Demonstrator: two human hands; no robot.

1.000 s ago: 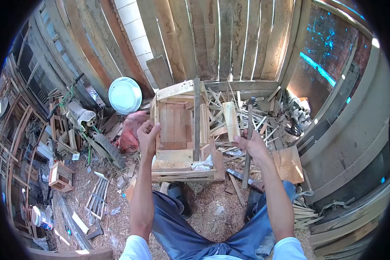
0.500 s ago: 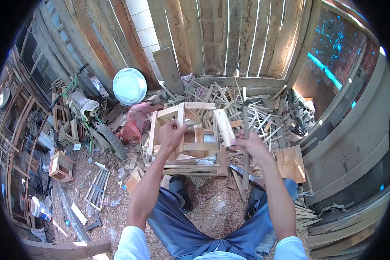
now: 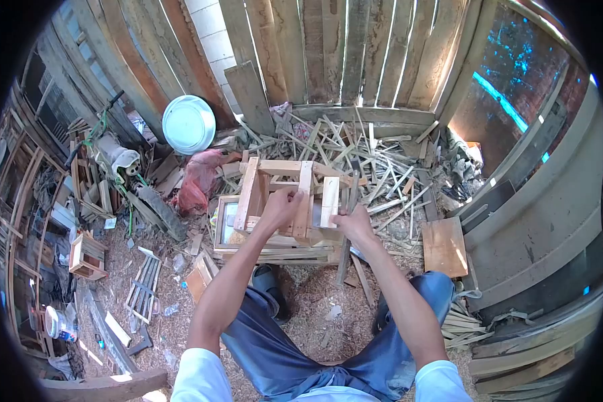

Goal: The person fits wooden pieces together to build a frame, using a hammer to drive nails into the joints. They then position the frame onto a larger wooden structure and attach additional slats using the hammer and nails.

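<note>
A small slatted wooden crate [image 3: 269, 179] lies tilted on a flat wooden frame [image 3: 224, 234] on the ground in front of my knees. My left hand [image 3: 281, 204] grips one of the crate's upright slats near the middle. My right hand [image 3: 355, 224] is closed around a long dark hammer handle [image 3: 342, 268] and rests against the crate's right side. The handle runs from above the hand down towards the ground; its head is hard to make out among the scraps.
Wood offcuts [image 3: 382, 167] are heaped behind the crate against a plank wall. A white basin [image 3: 189, 124] and a red bag [image 3: 197, 184] lie at the left, a square board [image 3: 444, 246] at the right. A small wooden box [image 3: 84, 258] sits far left. Sawdust covers the ground.
The crate has been turned from open side facing me onto another side and lowered. My left hand shifted from its left edge to a middle slat. My right hand with the hammer moved in against it.
</note>
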